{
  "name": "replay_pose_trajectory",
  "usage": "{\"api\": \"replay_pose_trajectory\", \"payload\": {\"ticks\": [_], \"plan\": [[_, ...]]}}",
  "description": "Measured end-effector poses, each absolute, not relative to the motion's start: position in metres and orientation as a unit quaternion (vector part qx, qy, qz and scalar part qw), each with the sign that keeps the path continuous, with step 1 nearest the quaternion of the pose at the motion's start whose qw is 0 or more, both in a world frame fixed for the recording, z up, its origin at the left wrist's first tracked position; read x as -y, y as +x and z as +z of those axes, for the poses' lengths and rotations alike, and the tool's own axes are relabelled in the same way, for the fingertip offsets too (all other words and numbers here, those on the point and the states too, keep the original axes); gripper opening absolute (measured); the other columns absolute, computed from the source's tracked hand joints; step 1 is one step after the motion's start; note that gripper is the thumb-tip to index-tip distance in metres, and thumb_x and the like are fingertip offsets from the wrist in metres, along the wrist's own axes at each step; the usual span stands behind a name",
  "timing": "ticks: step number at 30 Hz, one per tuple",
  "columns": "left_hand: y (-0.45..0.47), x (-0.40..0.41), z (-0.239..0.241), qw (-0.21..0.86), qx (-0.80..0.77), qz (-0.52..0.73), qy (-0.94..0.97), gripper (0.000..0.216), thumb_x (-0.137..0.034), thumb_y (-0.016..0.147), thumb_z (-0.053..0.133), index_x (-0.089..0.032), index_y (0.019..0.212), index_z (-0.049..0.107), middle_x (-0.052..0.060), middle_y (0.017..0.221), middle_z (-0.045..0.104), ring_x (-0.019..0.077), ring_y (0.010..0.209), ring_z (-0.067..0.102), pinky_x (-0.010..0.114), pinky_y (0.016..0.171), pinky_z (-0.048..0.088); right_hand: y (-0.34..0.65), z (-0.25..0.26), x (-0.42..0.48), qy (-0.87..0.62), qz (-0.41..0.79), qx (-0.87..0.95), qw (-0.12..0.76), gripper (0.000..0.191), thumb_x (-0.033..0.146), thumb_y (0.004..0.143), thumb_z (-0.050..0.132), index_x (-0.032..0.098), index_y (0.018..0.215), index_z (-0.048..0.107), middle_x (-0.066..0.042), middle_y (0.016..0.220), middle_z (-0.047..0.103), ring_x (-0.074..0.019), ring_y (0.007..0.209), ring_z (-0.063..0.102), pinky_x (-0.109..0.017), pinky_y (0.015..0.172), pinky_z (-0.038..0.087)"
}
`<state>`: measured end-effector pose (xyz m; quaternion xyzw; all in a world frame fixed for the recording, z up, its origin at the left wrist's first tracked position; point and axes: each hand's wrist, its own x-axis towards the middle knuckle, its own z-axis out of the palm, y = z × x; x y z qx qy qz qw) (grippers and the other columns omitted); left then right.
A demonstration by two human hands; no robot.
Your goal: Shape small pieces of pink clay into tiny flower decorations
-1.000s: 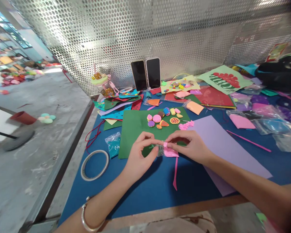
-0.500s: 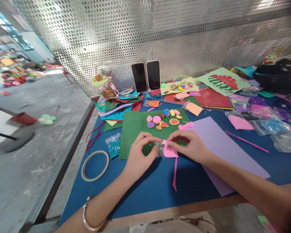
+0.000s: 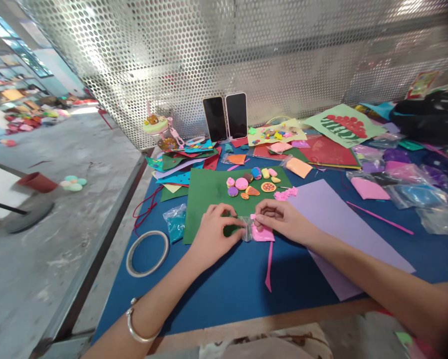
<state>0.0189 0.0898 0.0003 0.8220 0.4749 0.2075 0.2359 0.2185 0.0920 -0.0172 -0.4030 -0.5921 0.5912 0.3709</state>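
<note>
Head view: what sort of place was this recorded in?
Probably a craft workshop: on the blue table are green paper, a small bag of what looks like pink clay, and little food-shaped pieces.

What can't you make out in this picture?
In the head view:
Pink packet: partly hidden by the right hand.
Left hand: contact with clear plastic too small to tell.
Purple paper: partly covered by right forearm.
Black item, far right: blurred, unidentifiable.

Glossy plastic bag (image 3: 262, 236), matt green paper (image 3: 209, 192), shiny perforated metal panel (image 3: 194, 65)
</note>
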Motion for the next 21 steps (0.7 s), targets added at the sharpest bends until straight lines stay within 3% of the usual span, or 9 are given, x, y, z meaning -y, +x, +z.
{"api": "replay_pose_trajectory", "payload": {"ticks": [9,15,21], "plan": [[0.027,-0.096,-0.01,0.308,-0.472,0.243,0.789,0.025,-0.004,0.074,0.061,-0.023,0.084,0.074,0.002,0.086,0.069,0.0178,0.087,0.057,0.032,0.082,0.044,0.221,-0.017,-0.09,-0.401,0.562,0.62,0.372,0.019,0.036,0.083,0.059,0.019,0.08,0.052,0.001,0.069,0.058,-0.013,0.065,0.06,-0.026,0.064,0.049],[0.03,-0.098,-0.011,0.278,-0.484,0.241,0.794,0.01,-0.022,0.07,0.073,-0.023,0.08,0.075,0.003,0.082,0.061,0.0203,0.085,0.053,0.035,0.078,0.041,0.223,-0.014,-0.088,-0.41,0.539,0.644,0.356,0.016,0.034,0.084,0.058,0.02,0.08,0.051,0.001,0.069,0.058,-0.0142,0.067,0.059,-0.027,0.064,0.049],[0.035,-0.098,-0.014,0.26,-0.49,0.258,0.791,0.004,-0.022,0.068,0.075,-0.023,0.071,0.074,0.001,0.08,0.056,0.0186,0.083,0.052,0.033,0.077,0.041,0.222,-0.011,-0.087,-0.415,0.54,0.646,0.345,0.015,0.034,0.083,0.057,0.02,0.079,0.051,0.001,0.068,0.059,-0.0146,0.068,0.061,-0.028,0.066,0.051]]}}
